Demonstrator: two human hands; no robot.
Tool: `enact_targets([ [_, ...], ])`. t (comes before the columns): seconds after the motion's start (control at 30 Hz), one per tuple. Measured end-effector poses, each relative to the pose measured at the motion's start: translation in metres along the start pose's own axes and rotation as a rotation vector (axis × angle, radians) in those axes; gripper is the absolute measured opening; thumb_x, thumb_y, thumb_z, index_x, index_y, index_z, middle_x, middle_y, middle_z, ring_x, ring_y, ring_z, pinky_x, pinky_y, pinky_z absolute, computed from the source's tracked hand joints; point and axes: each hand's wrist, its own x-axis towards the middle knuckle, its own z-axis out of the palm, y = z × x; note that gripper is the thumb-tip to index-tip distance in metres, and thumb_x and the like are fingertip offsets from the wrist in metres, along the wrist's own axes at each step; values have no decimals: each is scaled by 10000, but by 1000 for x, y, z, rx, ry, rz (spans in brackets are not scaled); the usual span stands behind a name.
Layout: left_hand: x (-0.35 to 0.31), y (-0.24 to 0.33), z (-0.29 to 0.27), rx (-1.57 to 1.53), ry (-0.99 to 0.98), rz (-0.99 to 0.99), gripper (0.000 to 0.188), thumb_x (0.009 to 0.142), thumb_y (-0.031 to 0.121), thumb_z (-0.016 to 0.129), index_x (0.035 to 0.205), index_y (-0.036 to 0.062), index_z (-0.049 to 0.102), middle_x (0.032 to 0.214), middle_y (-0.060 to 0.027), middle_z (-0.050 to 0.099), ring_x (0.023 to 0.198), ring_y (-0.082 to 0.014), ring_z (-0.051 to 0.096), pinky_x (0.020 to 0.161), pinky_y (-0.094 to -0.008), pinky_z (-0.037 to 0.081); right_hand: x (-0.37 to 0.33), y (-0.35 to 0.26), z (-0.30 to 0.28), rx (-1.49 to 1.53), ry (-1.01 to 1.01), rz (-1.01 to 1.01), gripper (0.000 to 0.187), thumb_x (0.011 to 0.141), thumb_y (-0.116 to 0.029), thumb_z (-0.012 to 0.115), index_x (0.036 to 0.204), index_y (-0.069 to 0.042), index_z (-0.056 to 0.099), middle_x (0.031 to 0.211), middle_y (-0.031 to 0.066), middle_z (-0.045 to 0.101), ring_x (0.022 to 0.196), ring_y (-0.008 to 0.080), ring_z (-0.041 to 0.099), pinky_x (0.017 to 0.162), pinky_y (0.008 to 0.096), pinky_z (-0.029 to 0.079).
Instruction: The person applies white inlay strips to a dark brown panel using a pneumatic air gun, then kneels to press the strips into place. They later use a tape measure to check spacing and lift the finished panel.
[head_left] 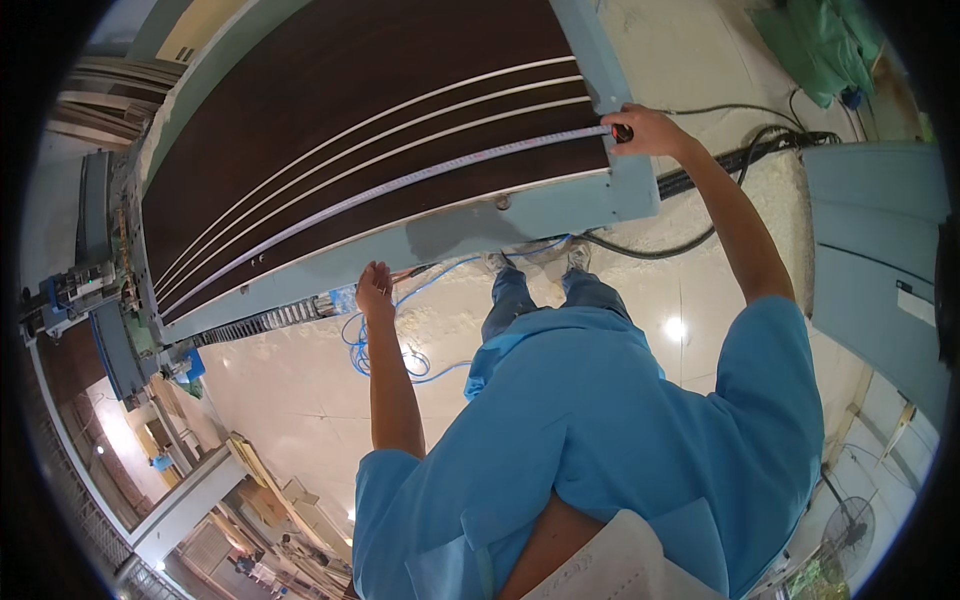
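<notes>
My right hand (648, 131) is at the right end of a large machine bed, closed around the dark case of a tape measure (622, 133). The tape's pale blade (440, 160) runs out leftward across the dark brown surface (380, 100) to the bed's far left end. Close to the near blue-green rim (450, 228) hovers my left hand (375, 291), its fingers loosely bent and apart, with nothing visible in them. Several thin white strips (450, 98) run roughly alongside the blade on the brown surface.
A machine carriage (85, 285) spans the bed's left end. A blue hose (357, 355) lies coiled on the dusty floor below my left hand. Black cables (690, 180) run past the bed's right corner toward a blue-green cabinet (880, 225). A fan (848, 525) stands at lower right.
</notes>
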Motion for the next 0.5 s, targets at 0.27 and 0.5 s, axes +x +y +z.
enact_targets([
  [0.27, -57, -51, 34, 109, -52, -27, 318, 1038, 272, 560, 1261, 68, 657, 1133, -67, 730, 1027, -193, 681, 888, -327, 516, -2, 52, 21, -33, 165, -106, 648, 762, -428, 826, 1344, -204, 651, 1123, 133, 637, 1096, 325, 641, 957, 436, 519],
  [0.5, -97, -63, 39, 192, -82, 9, 334, 1033, 282, 568, 1277, 67, 648, 1145, -69, 724, 1060, -201, 670, 914, -327, 510, -6, 53, 23, 17, 16, -38, 638, 781, -444, 814, 1355, -229, 635, 1146, 111, 634, 1110, 312, 637, 973, 423, 523],
])
